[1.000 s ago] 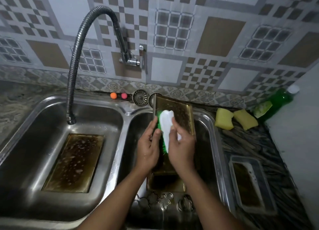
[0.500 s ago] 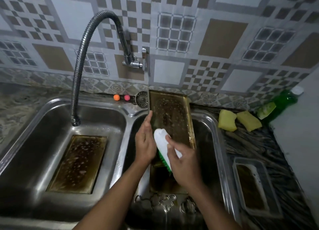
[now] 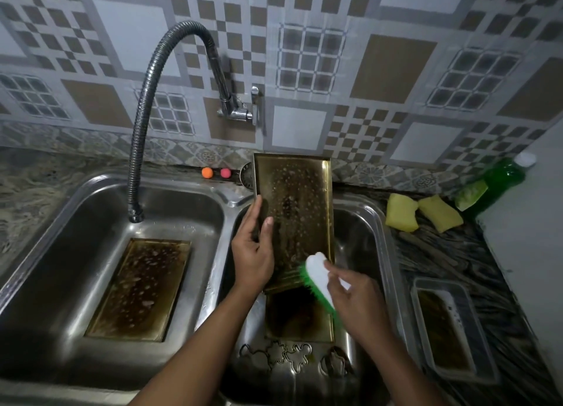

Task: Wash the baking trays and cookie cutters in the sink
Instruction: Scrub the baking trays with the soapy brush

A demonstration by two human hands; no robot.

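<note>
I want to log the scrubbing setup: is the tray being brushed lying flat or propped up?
Propped up. The left hand grips the tray by its edge, its far end raised above the sink rim.

Glossy stainless-steel double sink point(image 3: 91, 189), ribbed metal tap hose point(image 3: 143, 107), tarnished brass-toned metal baking tray point(image 3: 300, 198) — wet, speckled with droplets, smooth white plastic brush point(image 3: 320, 276) with green bristles, spongy matt yellow pads point(image 3: 401, 212), veined stone counter point(image 3: 441, 253) — glossy patterned wall tiles point(image 3: 393, 67).
</note>
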